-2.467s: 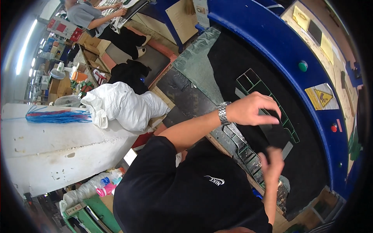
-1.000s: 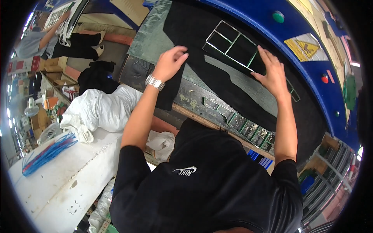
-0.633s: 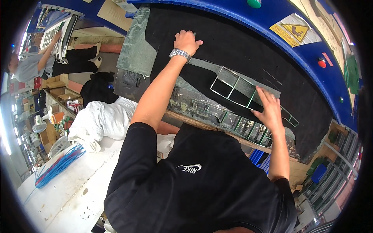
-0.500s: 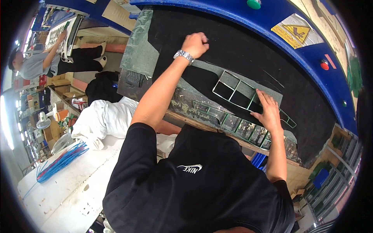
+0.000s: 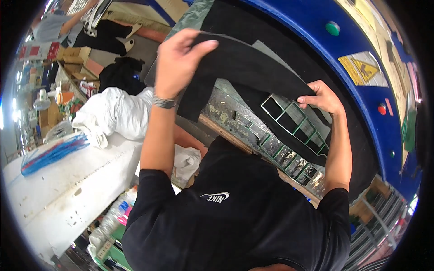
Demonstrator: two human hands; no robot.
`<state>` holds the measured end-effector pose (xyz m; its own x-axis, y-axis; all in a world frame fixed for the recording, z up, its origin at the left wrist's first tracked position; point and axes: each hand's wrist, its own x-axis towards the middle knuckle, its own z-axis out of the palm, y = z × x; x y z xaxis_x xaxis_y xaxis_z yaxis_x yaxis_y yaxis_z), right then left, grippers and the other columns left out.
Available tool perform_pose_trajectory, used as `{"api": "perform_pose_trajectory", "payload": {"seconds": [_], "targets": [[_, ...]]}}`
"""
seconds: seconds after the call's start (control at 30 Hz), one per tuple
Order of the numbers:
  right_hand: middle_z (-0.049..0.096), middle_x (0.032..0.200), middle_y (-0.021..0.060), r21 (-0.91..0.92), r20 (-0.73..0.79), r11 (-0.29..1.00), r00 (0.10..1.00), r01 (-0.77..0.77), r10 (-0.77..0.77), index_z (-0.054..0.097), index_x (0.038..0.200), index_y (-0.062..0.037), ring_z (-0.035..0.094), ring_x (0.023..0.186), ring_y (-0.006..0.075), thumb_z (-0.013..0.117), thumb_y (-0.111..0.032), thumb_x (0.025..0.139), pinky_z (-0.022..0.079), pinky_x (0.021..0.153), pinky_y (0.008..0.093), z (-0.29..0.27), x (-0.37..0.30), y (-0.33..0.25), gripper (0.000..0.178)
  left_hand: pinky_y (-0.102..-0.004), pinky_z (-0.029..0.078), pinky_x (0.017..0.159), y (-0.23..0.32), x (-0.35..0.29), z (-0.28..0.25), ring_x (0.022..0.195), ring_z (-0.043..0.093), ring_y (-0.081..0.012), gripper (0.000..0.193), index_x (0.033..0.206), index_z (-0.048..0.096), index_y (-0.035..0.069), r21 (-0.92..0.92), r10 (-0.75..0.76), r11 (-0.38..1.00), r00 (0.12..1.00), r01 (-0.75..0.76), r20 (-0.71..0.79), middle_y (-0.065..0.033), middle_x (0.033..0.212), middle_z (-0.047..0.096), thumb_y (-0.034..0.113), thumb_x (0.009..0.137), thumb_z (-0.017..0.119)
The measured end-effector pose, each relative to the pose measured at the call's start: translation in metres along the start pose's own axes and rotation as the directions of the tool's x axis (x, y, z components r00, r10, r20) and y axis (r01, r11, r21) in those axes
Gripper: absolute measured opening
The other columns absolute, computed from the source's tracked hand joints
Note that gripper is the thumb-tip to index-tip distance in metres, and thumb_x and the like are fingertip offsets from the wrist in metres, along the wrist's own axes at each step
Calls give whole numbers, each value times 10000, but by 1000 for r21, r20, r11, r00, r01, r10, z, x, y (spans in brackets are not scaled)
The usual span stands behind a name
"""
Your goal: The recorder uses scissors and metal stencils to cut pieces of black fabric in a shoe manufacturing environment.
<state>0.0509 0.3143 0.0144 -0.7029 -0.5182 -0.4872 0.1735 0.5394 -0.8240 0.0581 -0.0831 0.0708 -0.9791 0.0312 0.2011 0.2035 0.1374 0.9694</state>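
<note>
A strip of black fabric (image 5: 253, 63) is stretched between my hands, lifted off the layered material on the work surface. My left hand (image 5: 177, 63) grips its left end, thumb pointing right, and part of the cloth hangs down beside the wrist. On the right, my right hand (image 5: 323, 98) pinches the other end between thumb and fingers. Just below that hand lies a green-edged metal cutting die (image 5: 296, 130), a long frame with cross bars, resting on black material. A second similar die (image 5: 279, 152) sits nearer me on the worn, paint-flecked board.
A blue machine beam (image 5: 312, 43) with a green button (image 5: 332, 28), a red button (image 5: 382, 109) and a yellow warning label curves along the far side. White cloth (image 5: 117, 115) and a white table (image 5: 81, 185) with blue strands are at left. Another person (image 5: 54, 29) works far left.
My left hand has come back toward me, raising the black fabric's end. My right hand has left the die and now pinches the fabric's other end. The view has shifted.
</note>
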Motion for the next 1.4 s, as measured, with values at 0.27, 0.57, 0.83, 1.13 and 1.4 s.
{"api": "perform_pose_trajectory", "payload": {"seconds": [0.27, 0.57, 0.83, 1.13, 1.4], "targets": [[670, 696, 35, -196, 190, 976, 980, 100, -63, 649, 758, -30, 602, 614, 97, 646, -262, 963, 491, 596, 260, -29, 107, -46, 310, -196, 438, 732, -112, -165, -101, 840, 522, -24, 114, 954, 577, 41, -406, -494, 852, 765, 331, -413, 36, 928, 584, 71, 932, 685], [644, 708, -15, -240, -360, 971, 927, 20, -108, 693, 794, -67, 546, 644, 57, 771, -277, 867, 418, 600, 229, -2, 286, -57, 236, -274, 577, 630, -133, -235, -40, 722, 679, -127, 178, 1070, 581, 57, -767, -778, 502, 596, 400, -199, -31, 875, 688, 136, 946, 681], [720, 914, 104, -600, -520, 795, 800, -93, -299, 718, 987, -46, 689, 887, 248, 857, -333, 746, 529, 804, 365, 6, 330, -46, 400, -278, 567, 682, -179, -245, -55, 824, 676, -130, 221, 1109, 580, 34, -686, -797, 555, 536, 471, -278, -55, 942, 695, 155, 950, 674], [658, 774, 65, -488, -377, 872, 891, 41, -253, 625, 880, -34, 663, 767, 172, 801, -198, 824, 517, 702, 310, -8, 319, -60, 247, -258, 524, 803, -169, -212, -77, 917, 666, -130, 265, 1179, 611, 13, -157, -435, 900, 827, 405, -356, -64, 1017, 701, 128, 947, 666], [581, 699, 36, -509, -57, 560, 623, 654, -780, 660, 974, -10, 530, 660, 107, 749, -96, 844, 458, 628, 266, 62, 132, -248, 180, -373, 426, 1046, -49, -103, -68, 1285, 515, -272, 594, 1314, 550, 45, 314, -35, 946, 988, 82, -152, -152, 1356, 551, 254, 816, 796]]}}
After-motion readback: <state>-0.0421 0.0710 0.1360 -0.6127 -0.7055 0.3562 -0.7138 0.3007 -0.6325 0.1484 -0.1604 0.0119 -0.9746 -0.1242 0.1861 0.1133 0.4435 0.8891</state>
